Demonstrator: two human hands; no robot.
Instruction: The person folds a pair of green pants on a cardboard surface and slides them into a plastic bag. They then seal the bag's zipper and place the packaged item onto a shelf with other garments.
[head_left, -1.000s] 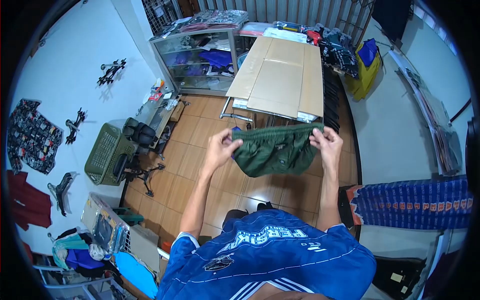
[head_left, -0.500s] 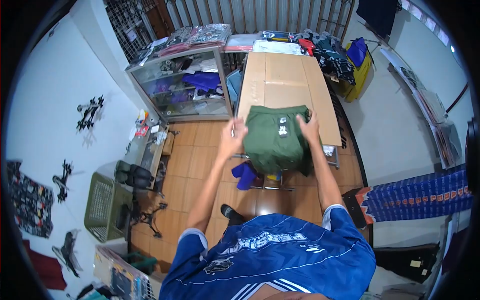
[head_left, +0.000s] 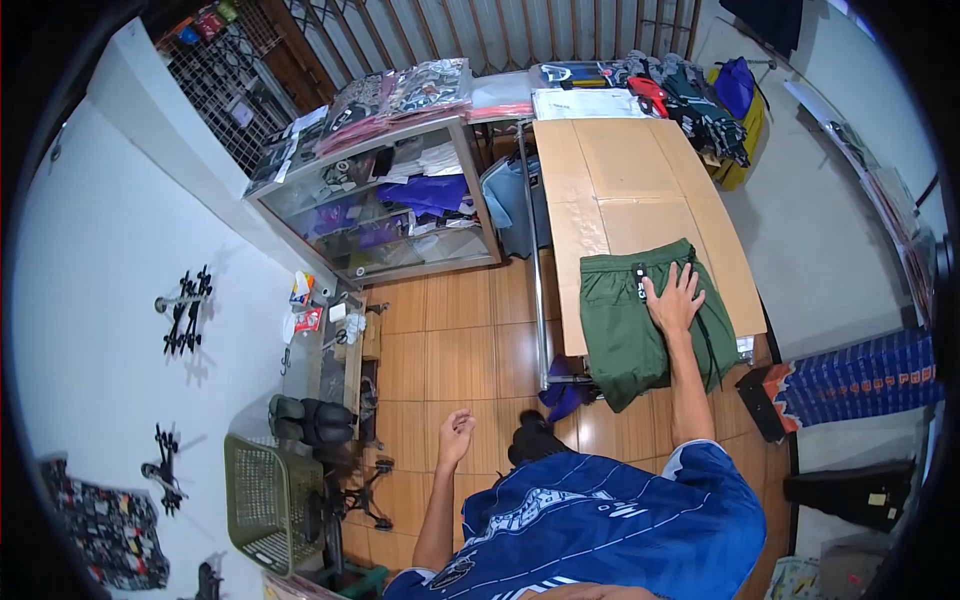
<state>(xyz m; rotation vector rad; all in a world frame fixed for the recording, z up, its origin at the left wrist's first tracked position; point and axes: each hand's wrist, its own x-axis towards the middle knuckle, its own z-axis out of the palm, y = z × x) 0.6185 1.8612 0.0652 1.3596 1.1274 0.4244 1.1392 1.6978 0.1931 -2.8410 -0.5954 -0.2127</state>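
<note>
A pair of green shorts (head_left: 625, 325) lies on the cardboard-topped table (head_left: 640, 170), its legs hanging over the near edge. It has a dark tag (head_left: 641, 283) near the waistband and a dark cord down its right side. My right hand (head_left: 677, 300) rests flat on the shorts just below the waistband, fingers spread. Away from the table, my left hand (head_left: 457, 434) hangs low over the tiled floor with its fingers curled in. Nothing shows in it.
A glass display cabinet (head_left: 375, 205) with folded clothes stands left of the table. Dark garments (head_left: 700, 110) and a red object (head_left: 650, 95) lie at its far end. A green basket (head_left: 270, 500) stands at lower left, and a blue patterned stack (head_left: 850, 385) at right.
The shorts, held up between both hands before, now lie on the cardboard. My right hand has come down onto them, while my left has let go and dropped toward me. My view has turned left.
</note>
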